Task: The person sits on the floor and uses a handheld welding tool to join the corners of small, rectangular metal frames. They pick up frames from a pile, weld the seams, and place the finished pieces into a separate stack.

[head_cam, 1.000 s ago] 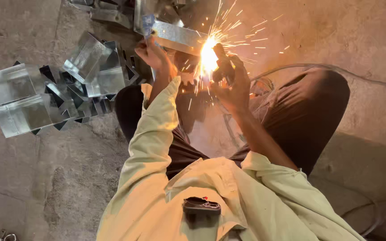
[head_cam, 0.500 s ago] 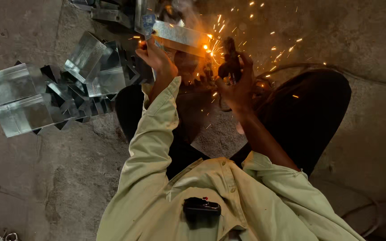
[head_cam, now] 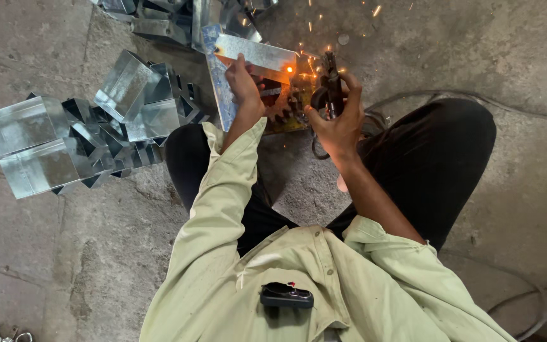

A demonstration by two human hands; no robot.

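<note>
Far left on the concrete floor (head_cam: 52, 253): pile of folded sheet-metal boxes (head_cam: 90, 133), shiny, tumbled together. Centre, far: left hand (head_cam: 243, 82) closed on the edge of a bent galvanized sheet piece (head_cam: 248, 63), fingers over its top face, piece tilted. Just right of it, a glowing orange spot (head_cam: 289, 69) on the piece's right end, sparks scattered above. Right hand (head_cam: 337, 120) gripped around a dark welding electrode holder (head_cam: 329, 85), tip beside the glowing spot. Cable (head_cam: 413, 101) trails right across the floor, past the dark trouser knee (head_cam: 451, 145).
</note>
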